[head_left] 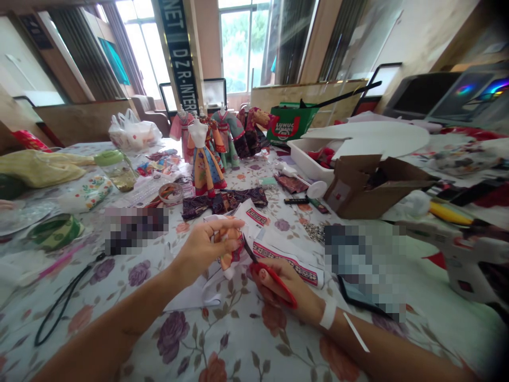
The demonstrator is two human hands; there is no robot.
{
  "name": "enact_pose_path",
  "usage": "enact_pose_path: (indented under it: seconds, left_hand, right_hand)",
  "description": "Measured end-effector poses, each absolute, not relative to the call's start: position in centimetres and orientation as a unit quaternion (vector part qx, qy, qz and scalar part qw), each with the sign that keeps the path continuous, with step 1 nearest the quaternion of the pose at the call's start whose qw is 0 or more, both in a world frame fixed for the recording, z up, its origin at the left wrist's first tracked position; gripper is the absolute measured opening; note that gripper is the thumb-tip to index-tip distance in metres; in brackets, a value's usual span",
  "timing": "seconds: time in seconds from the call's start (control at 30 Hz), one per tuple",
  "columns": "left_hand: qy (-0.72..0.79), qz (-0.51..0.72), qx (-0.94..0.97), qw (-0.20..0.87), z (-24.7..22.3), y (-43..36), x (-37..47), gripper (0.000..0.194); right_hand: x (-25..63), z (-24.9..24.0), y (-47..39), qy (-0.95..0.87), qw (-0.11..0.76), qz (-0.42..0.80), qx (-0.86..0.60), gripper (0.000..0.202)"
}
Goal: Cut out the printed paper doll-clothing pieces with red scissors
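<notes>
Dolls (207, 172) and cardboard box (356, 193) (open) beyond scissors (250, 250)

Red-handled scissors (275, 276) point forward and leftward, dark blades at the edge of a crumpled orange-and-red patterned fabric piece (227, 259)

Daylight is streaming in through the middle window (249, 32), where green foliage (234, 45) is showing outside, and through the left window (145, 37), which is glowing nearly white. Dark curtains (292, 53) are hanging alongside. Between these two windows, a tall dark banner (181, 53) is displaying pale lettering. Low wooden partitions (274, 98) are running behind the flower-patterned, cloth-covered table (238, 339), and a padded armchair (149, 111) is standing near the left end. On the right, a pale wall (437, 32) is catching soft light.
</notes>
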State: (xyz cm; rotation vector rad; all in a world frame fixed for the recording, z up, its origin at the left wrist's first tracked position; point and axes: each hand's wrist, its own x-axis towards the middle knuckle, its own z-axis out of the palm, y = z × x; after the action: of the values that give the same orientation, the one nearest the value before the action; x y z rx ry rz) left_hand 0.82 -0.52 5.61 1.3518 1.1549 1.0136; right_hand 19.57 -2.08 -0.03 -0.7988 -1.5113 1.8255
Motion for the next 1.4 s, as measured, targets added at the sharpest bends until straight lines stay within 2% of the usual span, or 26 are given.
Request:
enact_pose_path:
  seconds: [1.4]
  left_hand:
    - [0.457,0.435,0.562,0.534,4.5,-0.1,0.5,0.036]
  right_hand:
    - [19.5,0.0,-2.1,-0.579,0.322,0.682,-0.309,0.053]
